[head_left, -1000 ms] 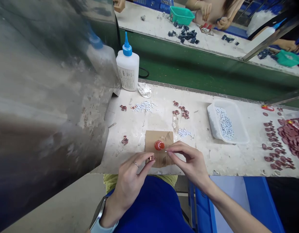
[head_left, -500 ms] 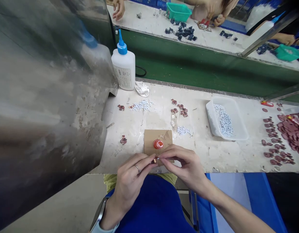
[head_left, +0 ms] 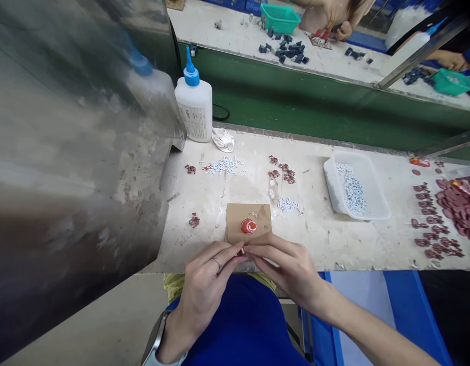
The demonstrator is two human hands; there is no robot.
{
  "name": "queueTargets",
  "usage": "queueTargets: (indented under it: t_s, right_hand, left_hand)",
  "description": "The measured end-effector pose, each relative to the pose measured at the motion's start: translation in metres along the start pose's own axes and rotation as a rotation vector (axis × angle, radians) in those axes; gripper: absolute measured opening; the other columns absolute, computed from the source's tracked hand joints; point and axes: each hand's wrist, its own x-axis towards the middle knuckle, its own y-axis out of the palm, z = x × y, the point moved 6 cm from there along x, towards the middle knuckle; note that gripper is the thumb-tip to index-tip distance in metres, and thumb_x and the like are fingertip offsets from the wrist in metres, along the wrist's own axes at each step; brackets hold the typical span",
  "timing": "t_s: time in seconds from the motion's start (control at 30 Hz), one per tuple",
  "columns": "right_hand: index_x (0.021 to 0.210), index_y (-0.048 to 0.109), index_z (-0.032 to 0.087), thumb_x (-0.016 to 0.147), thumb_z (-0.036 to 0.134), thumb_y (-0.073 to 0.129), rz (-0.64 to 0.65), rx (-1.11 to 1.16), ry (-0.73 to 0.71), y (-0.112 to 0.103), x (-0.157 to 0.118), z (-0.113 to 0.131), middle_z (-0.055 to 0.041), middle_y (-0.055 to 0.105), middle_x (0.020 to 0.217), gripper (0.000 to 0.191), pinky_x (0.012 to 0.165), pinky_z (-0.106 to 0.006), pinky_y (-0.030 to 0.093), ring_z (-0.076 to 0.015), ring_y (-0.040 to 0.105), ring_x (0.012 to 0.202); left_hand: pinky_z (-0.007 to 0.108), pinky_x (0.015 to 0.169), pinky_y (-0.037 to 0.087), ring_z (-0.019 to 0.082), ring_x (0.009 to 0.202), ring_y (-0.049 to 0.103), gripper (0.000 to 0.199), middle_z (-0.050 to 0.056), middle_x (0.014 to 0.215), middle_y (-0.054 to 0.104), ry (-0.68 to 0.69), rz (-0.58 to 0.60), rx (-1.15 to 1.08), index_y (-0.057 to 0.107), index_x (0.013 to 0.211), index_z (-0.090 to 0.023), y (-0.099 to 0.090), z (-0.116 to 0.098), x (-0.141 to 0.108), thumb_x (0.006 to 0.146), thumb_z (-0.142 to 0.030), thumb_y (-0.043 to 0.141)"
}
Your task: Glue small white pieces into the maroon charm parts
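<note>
My left hand, with a ring on one finger, pinches a small brownish piece at the table's front edge. My right hand meets it from the right, its fingertips pressed together against that piece; whatever they hold is hidden. Just beyond the fingertips lies a brown cardboard square bearing a glossy red-orange round piece with a white rim. Small white-and-blue bits lie in a pile right of the cardboard. A reddish-brown figure piece rests to the left.
A white bottle with a blue nozzle stands at the back left beside a metal panel. A clear plastic tub of white bits is on the right, with many reddish-brown pieces beyond. Other people sit across the green partition.
My right fingertips have moved slightly left, closing against the piece in my left hand. The small pale bit between them no longer shows. A hand at the top left has left the view.
</note>
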Motion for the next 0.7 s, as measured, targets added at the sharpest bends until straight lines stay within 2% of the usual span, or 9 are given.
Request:
queueTargets:
  t_s: [0.07,0.13,0.3,0.4,0.53,0.6,0.7]
  right_hand:
    - [0.129,0.066,0.019,0.099,0.003,0.060,-0.007,-0.146,-0.114,0.000,-0.001,0.009,-0.0105,0.078,0.106,0.035,0.076,-0.030,0.067,-0.0217,0.078,0.090]
    - [0.132,0.063,0.018,0.098,0.002,0.059,-0.011,-0.221,-0.164,-0.001,-0.002,0.014,-0.0104,0.079,0.102,0.038,0.073,-0.030,0.067,-0.0223,0.078,0.088]
    - [0.130,0.063,0.021,0.100,0.003,0.057,-0.004,-0.160,-0.114,-0.007,0.001,0.013,-0.0092,0.077,0.105,0.036,0.078,-0.030,0.067,-0.0214,0.078,0.093]
    - [0.133,0.062,0.024,0.098,0.008,0.062,-0.018,-0.027,0.021,-0.013,0.003,0.009,-0.0095,0.074,0.114,0.038,0.084,-0.033,0.067,-0.0218,0.076,0.101]
    - [0.138,0.058,0.027,0.094,0.019,0.072,-0.068,0.320,0.310,-0.014,0.004,-0.005,-0.0092,0.071,0.127,0.047,0.095,-0.040,0.066,-0.0241,0.075,0.110]
    - [0.131,0.063,0.027,0.094,0.024,0.075,-0.043,0.464,0.442,-0.008,0.005,-0.011,-0.0075,0.075,0.122,0.039,0.096,-0.040,0.065,-0.0234,0.076,0.108]
    - [0.113,0.072,0.024,0.093,0.029,0.077,0.035,0.569,0.542,0.002,0.010,-0.012,-0.0061,0.079,0.110,0.021,0.093,-0.038,0.065,-0.0227,0.077,0.102]
  left_hand:
    - [0.021,0.085,0.064,0.010,0.092,0.074,0.026,0.000,0.102,0.076,-0.033,-0.006,-0.033,0.075,0.114,-0.024,0.001,0.001,0.000,0.094,-0.008,0.069]
    - [0.020,0.083,0.064,0.010,0.091,0.074,0.023,0.000,0.101,0.076,-0.056,-0.013,-0.067,0.075,0.111,-0.023,0.002,0.001,0.001,0.095,-0.010,0.068]
    - [0.019,0.083,0.064,0.010,0.089,0.075,0.023,-0.001,0.099,0.077,-0.092,-0.015,-0.107,0.077,0.110,-0.026,0.003,-0.001,0.008,0.093,-0.012,0.070]
    - [0.017,0.081,0.064,0.010,0.089,0.076,0.024,-0.004,0.101,0.079,-0.110,-0.038,-0.113,0.077,0.110,-0.030,0.000,-0.005,0.011,0.092,-0.014,0.072]
    - [0.012,0.086,0.062,0.006,0.087,0.077,0.039,-0.011,0.104,0.079,-0.139,-0.076,-0.053,0.072,0.121,-0.040,-0.004,-0.008,0.012,0.090,-0.015,0.075]
    - [0.010,0.091,0.059,0.004,0.089,0.076,0.047,-0.013,0.103,0.079,-0.133,-0.082,-0.007,0.068,0.127,-0.043,-0.004,-0.008,0.011,0.090,-0.015,0.075]
    - [0.009,0.095,0.057,0.002,0.091,0.075,0.053,-0.014,0.103,0.078,-0.093,-0.062,0.048,0.062,0.134,-0.044,-0.003,-0.008,0.011,0.091,-0.014,0.073]
